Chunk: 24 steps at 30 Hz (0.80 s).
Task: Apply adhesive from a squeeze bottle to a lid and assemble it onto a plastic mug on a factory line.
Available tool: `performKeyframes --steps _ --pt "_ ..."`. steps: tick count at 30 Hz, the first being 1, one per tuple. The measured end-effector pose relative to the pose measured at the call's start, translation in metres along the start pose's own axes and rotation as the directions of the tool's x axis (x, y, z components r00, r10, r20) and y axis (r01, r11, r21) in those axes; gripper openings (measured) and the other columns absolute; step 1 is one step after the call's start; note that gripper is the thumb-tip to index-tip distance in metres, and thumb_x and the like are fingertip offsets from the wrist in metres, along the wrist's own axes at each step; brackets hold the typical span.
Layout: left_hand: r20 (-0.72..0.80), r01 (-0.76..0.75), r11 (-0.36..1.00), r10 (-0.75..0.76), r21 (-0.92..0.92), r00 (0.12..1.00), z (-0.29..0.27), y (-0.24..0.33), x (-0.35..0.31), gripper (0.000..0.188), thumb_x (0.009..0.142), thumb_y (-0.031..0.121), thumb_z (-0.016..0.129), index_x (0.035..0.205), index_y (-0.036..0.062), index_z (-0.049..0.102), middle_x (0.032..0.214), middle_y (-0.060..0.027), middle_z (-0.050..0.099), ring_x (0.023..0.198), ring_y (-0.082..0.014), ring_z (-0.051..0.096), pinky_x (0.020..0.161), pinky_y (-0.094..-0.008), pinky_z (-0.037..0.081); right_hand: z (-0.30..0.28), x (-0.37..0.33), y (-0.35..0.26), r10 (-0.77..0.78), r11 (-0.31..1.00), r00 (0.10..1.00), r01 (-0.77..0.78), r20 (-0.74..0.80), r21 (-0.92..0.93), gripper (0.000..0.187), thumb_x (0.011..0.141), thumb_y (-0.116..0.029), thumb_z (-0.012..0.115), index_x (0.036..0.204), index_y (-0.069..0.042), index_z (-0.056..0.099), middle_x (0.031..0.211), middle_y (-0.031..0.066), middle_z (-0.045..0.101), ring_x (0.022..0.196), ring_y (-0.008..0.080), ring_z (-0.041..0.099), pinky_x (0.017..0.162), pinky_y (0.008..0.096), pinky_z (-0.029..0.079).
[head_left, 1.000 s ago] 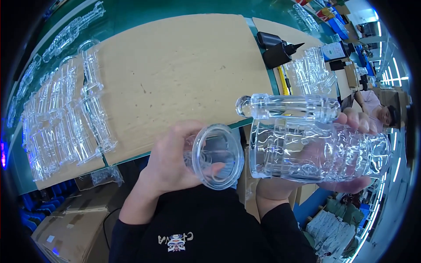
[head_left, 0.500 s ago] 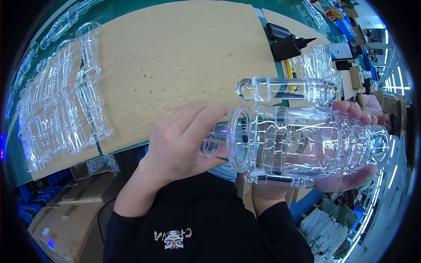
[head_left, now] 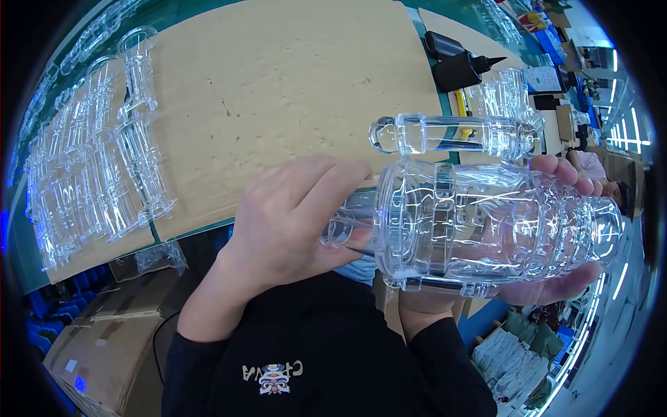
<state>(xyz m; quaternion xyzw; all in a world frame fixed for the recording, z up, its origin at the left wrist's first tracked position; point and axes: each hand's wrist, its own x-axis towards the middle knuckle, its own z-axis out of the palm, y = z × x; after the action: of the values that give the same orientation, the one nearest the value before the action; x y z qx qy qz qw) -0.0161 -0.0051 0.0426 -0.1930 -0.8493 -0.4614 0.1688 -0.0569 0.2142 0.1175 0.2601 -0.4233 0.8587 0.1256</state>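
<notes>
A clear, ribbed cylindrical vessel (head_left: 479,226) lies sideways in front of me, its rounded end to the right. My right hand (head_left: 556,285) grips it from beneath and behind, with fingertips above and the thumb below; the palm shows through the clear wall. Along its upper side runs a slimmer clear tube (head_left: 451,133) with a knobbed end. My left hand (head_left: 288,219) is closed round the narrow end of a clear flanged tube (head_left: 338,231). That tube's wide rim sits against the vessel's left end; the exact seam is hard to see through the reflections.
Several similar clear pieces (head_left: 90,160) lie in rows on the left of the cardboard-covered table (head_left: 278,83). Two black bottles (head_left: 460,71), a yellow cutter (head_left: 461,103) and more clear pieces (head_left: 504,94) lie at the right. Cardboard boxes (head_left: 104,340) stand lower left. Another person (head_left: 592,165) sits far right.
My left hand has moved slightly right, bringing the flanged tube's rim against the vessel's end, where a gap showed before. My right hand keeps its hold.
</notes>
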Motion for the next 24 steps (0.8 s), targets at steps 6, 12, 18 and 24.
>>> performKeyframes --steps 6,12,18,24 --pt "-0.006 -0.037 0.999 0.037 0.002 0.999 0.000 -0.003 -0.001 0.044 0.065 0.018 0.074 0.105 0.0074 0.059 0.088 -0.0056 0.061 0.069 -0.0204 0.058 0.060 -0.0306 0.045 0.005 -0.003 0.000 -0.035 0.998 0.994 0.030 -0.104 -0.050 0.065 0.077 -0.050 0.059 0.124 -0.010 0.040 0.116 0.0127 0.050 0.116 0.0388 0.053 0.105 0.0510 0.040" --pt "-0.020 -0.052 0.998 0.053 0.017 0.998 -0.003 -0.001 -0.001 0.043 0.066 0.018 0.073 0.105 0.0070 0.059 0.087 -0.0058 0.061 0.068 -0.0202 0.058 0.059 -0.0302 0.045 0.004 -0.003 -0.003 -0.018 1.000 0.998 0.017 -0.053 -0.026 0.066 0.076 -0.048 0.062 0.125 -0.009 0.040 0.117 0.0130 0.050 0.117 0.0383 0.052 0.105 0.0515 0.039" --pt "-0.039 -0.073 0.997 0.074 0.026 0.996 -0.003 0.000 -0.001 0.042 0.068 0.019 0.073 0.106 0.0063 0.059 0.086 -0.0060 0.061 0.066 -0.0199 0.058 0.057 -0.0300 0.045 0.003 -0.001 -0.006 -0.010 1.000 1.000 0.010 -0.005 0.007 0.067 0.075 -0.048 0.064 0.125 -0.009 0.040 0.117 0.0126 0.049 0.118 0.0377 0.051 0.106 0.0514 0.039" --pt "-0.037 -0.065 0.997 0.067 0.030 0.997 0.000 0.009 -0.002 0.041 0.070 0.020 0.073 0.106 0.0057 0.059 0.085 -0.0064 0.061 0.064 -0.0201 0.057 0.056 -0.0313 0.045 0.008 -0.001 -0.005 -0.002 0.997 0.996 -0.005 0.094 0.075 0.074 0.076 -0.050 0.068 0.131 -0.008 0.040 0.117 0.0133 0.051 0.116 0.0348 0.053 0.106 0.0527 0.040"
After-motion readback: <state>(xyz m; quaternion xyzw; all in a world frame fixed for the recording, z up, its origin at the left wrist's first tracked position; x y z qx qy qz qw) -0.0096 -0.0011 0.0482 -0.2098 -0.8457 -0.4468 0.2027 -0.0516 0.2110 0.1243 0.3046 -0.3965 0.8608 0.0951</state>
